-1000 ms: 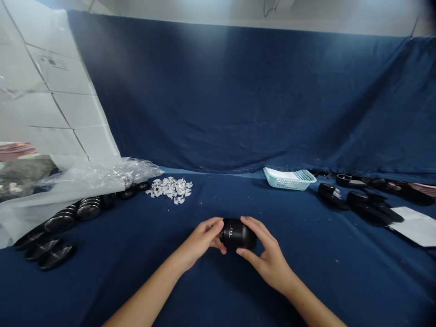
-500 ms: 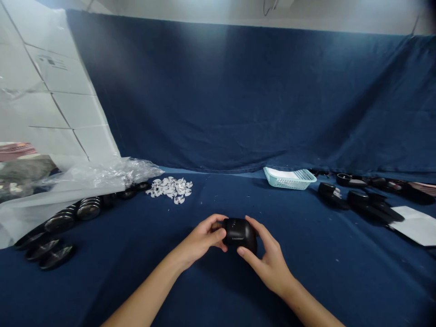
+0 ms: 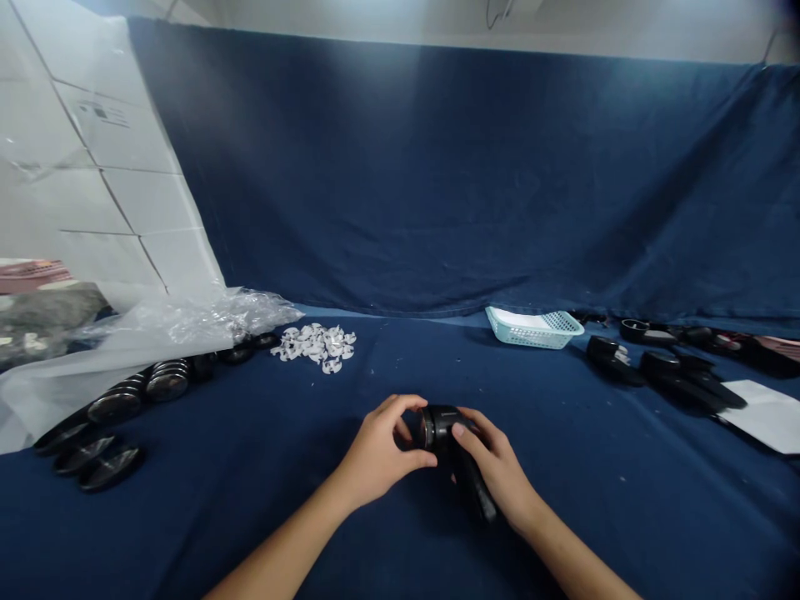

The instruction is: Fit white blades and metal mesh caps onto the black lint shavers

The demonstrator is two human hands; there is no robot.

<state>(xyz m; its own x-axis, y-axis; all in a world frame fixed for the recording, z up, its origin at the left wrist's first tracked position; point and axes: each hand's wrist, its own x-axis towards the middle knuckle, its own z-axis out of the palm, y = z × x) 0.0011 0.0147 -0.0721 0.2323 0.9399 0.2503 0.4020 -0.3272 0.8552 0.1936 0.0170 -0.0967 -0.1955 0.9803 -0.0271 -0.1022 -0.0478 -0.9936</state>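
A black handheld device (image 3: 445, 415) with a round head and a handle is between my hands above the blue cloth. My right hand (image 3: 497, 467) grips it where head and handle meet, thumb on top; the handle slants down toward me. The fingers and thumb of my left hand (image 3: 387, 446) curve around the rim of the round end, which faces left. How firmly the left fingertips press on the rim is hard to see. A pile of small white pieces (image 3: 316, 343) lies beyond my left hand.
Black round parts (image 3: 168, 379) line the left side by clear plastic wrap (image 3: 243, 312). At the back stands a light blue basket (image 3: 537, 335). More black devices (image 3: 675, 379) and a white sheet (image 3: 766, 415) lie at the right. A dark blue curtain (image 3: 400, 183) hangs behind.
The device has turned, so its handle now shows and its round end faces left. My left hand has opened wider around that end, and my right hand has shifted its grip.
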